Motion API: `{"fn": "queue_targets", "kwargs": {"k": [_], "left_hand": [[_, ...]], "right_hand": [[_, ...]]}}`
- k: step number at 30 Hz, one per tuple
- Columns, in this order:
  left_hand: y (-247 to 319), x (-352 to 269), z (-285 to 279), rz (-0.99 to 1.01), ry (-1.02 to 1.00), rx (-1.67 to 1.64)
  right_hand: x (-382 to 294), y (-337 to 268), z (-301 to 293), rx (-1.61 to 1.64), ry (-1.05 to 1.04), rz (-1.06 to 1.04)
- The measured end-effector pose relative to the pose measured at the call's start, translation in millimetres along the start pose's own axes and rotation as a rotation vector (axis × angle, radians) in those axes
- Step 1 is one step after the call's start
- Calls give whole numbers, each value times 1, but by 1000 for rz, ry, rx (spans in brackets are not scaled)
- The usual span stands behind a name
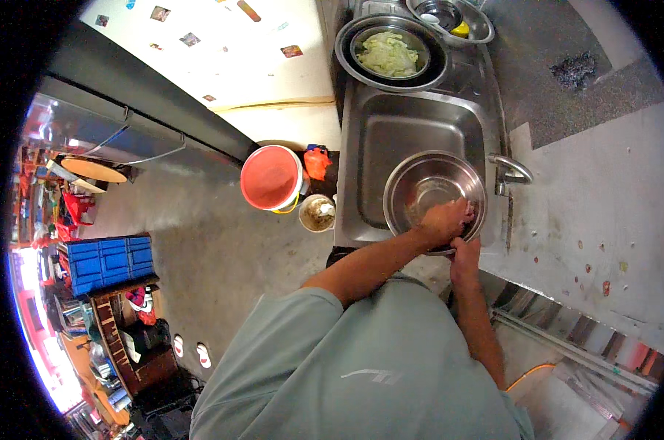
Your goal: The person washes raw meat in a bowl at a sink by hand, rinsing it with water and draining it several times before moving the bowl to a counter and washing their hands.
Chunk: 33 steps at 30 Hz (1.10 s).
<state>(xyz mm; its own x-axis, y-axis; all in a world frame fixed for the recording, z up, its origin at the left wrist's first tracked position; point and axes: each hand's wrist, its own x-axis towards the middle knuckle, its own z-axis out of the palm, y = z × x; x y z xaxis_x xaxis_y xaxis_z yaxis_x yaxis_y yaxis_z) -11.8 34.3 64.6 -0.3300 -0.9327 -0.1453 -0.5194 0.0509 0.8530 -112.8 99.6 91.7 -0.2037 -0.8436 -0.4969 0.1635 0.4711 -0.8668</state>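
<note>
A round stainless steel bowl (414,190) rests over the near right part of the stainless steel sink (403,137). My left hand (447,218) reaches into the bowl, with its fingers against the right inner wall. Those fingers are blurred, and whether they hold anything is hard to see. Outside the bowl, my right hand (466,258) grips the near rim. Some wetness or shine shows on the bowl's bottom. Close to the bowl on the right is a curved metal faucet (513,168).
Beyond the sink, nested metal basins (343,52) hold chopped leafy cabbage (388,54). Another steel basin (483,36) behind contains a dark bowl and something yellow. Left of the sink stand a red-lidded bucket (271,177) and a small bin (313,215). A grey counter (585,192) extends rightward.
</note>
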Motion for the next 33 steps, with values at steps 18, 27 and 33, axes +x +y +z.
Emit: {"fn": "queue_targets", "kwargs": {"k": [18, 27, 33], "left_hand": [[-11, 15, 19, -3, -25, 37], [-32, 22, 24, 214, 244, -187], [-18, 32, -1, -109, 123, -745]], "right_hand": [[5, -10, 5, 10, -26, -40], [31, -31, 19, -176, 88, -251], [59, -45, 27, -380, -34, -465]]}}
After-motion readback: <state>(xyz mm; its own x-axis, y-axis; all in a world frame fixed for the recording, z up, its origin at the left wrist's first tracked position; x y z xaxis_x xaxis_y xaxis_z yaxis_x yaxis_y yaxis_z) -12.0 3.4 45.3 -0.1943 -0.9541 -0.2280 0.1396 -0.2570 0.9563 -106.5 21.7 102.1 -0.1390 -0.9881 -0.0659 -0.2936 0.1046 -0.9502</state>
